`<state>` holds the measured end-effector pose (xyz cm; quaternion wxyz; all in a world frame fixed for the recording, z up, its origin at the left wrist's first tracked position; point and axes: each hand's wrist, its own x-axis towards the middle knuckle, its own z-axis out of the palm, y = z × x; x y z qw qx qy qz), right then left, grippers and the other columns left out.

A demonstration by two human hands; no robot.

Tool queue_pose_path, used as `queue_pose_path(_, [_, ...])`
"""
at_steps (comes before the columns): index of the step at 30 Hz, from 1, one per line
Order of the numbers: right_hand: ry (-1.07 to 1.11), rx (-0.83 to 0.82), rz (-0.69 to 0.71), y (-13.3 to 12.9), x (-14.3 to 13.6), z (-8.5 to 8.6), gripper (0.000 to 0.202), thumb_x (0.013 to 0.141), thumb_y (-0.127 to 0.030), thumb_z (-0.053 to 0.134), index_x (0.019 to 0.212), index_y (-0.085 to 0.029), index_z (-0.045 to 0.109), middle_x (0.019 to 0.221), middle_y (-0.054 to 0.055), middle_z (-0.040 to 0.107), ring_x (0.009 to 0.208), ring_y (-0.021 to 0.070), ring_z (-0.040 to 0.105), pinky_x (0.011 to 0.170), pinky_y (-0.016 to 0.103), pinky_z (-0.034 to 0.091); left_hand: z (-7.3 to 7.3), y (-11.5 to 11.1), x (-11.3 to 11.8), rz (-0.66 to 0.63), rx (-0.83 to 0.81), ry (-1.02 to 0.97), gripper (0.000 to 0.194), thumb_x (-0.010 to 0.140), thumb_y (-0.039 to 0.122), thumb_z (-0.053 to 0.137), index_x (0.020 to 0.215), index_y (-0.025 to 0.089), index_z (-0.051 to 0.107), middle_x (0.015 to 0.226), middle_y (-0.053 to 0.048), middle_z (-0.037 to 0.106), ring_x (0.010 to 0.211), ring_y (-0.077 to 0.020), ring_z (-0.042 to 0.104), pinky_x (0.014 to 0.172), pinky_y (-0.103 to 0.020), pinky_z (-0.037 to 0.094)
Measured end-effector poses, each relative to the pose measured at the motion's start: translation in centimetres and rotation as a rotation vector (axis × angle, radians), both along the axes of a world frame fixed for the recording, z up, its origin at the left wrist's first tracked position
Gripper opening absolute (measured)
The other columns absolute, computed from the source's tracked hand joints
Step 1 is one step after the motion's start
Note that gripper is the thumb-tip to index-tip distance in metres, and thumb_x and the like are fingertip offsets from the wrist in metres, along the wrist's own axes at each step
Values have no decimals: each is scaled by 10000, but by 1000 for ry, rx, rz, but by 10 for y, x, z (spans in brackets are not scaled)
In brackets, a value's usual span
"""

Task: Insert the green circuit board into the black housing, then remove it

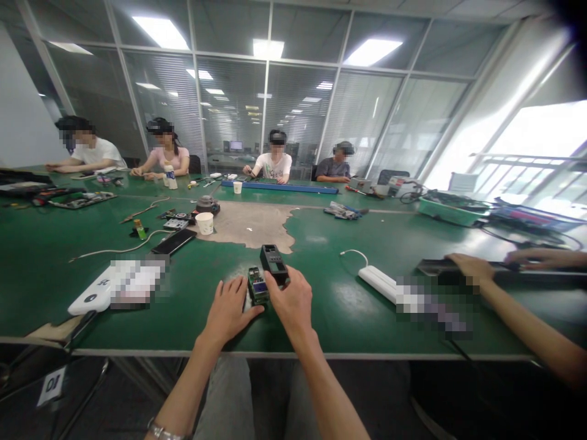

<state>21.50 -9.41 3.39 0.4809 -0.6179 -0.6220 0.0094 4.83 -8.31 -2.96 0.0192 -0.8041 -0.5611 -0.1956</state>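
Note:
My right hand (290, 299) grips a black plastic housing (274, 258) with rectangular openings, tilted just above the green table (334, 330). Directly left of it, a small circuit board assembly (257, 286) with a blue part stands on the tabletop. My left hand (228, 310) rests beside that assembly, fingers stretched out along its left side. Its thumb reaches toward the near end of the assembly; whether it touches cannot be told. The lower side of the housing is hidden by my right fingers.
A paper cup (205, 223), a black phone (174, 241) and a white device (92, 294) lie leftward. To the right are a white power strip (378, 284) and a neighbour's hands on a long black part (440, 267). Several people sit across the table.

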Motion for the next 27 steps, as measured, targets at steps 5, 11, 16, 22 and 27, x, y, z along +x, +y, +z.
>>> queue_pose_path(5, [-19,-7,-40,4,15,-9,343,873,-493,544,947,-174,647,881,77,652,821,207,585,768,297,413,-1,1,1,2,3,-1,771,858,690,445,1429,175,390,1457,-135,454,1352,-307,380,1155,-520,215])
queue_pose_path(11, [-31,-65,-79,6,28,-24,369,862,-500,553,988,-168,651,912,90,655,841,216,597,770,300,416,-2,1,1,1,1,6,784,864,698,425,1427,154,392,1457,-138,456,1353,-308,377,1154,-524,218])
queue_pose_path(16, [-43,-115,-86,6,32,-35,360,860,-489,557,997,-170,653,916,88,656,875,217,606,777,297,417,0,1,2,3,-5,5,778,867,694,424,1428,156,388,1455,-140,457,1352,-306,378,1152,-526,220])
queue_pose_path(22, [-59,-149,-92,7,38,-47,338,869,-482,555,990,-179,644,917,80,654,888,217,605,793,298,418,-1,3,2,3,-4,4,778,863,701,423,1424,162,396,1452,-143,459,1348,-307,384,1152,-518,220])
queue_pose_path(27, [-59,-176,-90,7,41,-52,314,870,-455,564,1004,-181,639,937,79,651,912,217,607,807,297,424,-2,3,1,-2,-8,0,803,857,720,408,1432,160,390,1450,-148,461,1347,-311,384,1148,-526,226])
